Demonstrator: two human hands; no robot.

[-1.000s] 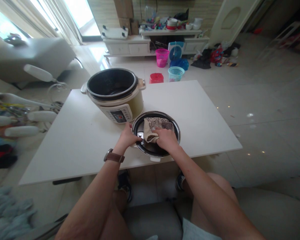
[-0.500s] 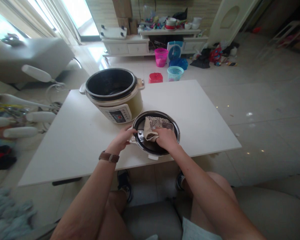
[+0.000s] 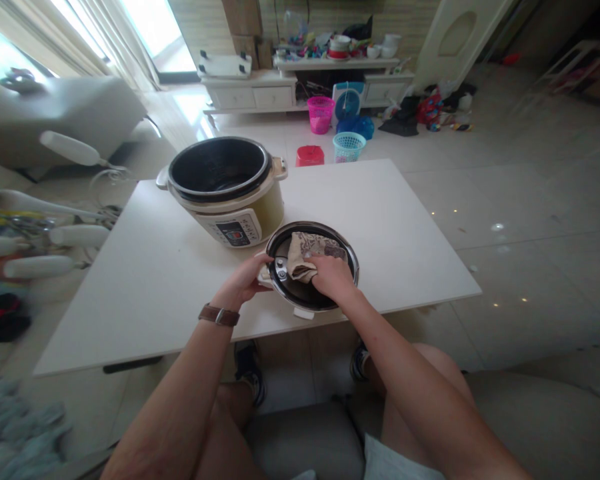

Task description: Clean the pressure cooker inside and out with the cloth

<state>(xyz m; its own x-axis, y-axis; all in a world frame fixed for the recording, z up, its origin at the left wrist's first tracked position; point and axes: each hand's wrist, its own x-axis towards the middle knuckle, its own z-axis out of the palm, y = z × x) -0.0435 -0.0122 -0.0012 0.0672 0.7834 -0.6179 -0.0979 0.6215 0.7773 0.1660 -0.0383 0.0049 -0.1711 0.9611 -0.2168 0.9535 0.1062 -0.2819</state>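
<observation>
A round cooker lid [image 3: 310,299] lies upside down near the front edge of the white table [image 3: 380,220]. My right hand [image 3: 334,277] presses a patterned beige cloth [image 3: 305,253] onto the lid's dark inner face. My left hand [image 3: 244,281], with a brown watch strap on the wrist, grips the lid's left rim. Behind the lid stands an open cream pressure cooker [image 3: 225,187] with a dark inner pot.
A grey sofa [image 3: 55,113] and a rack of white-handled tools [image 3: 40,233] are on the left. Pink [image 3: 321,113], red [image 3: 310,155] and blue baskets [image 3: 350,146] stand on the floor behind the table, before a cluttered white cabinet [image 3: 300,87].
My left hand has slid from the lid's inner edge out to its left rim. My right hand and the cloth have barely shifted.
</observation>
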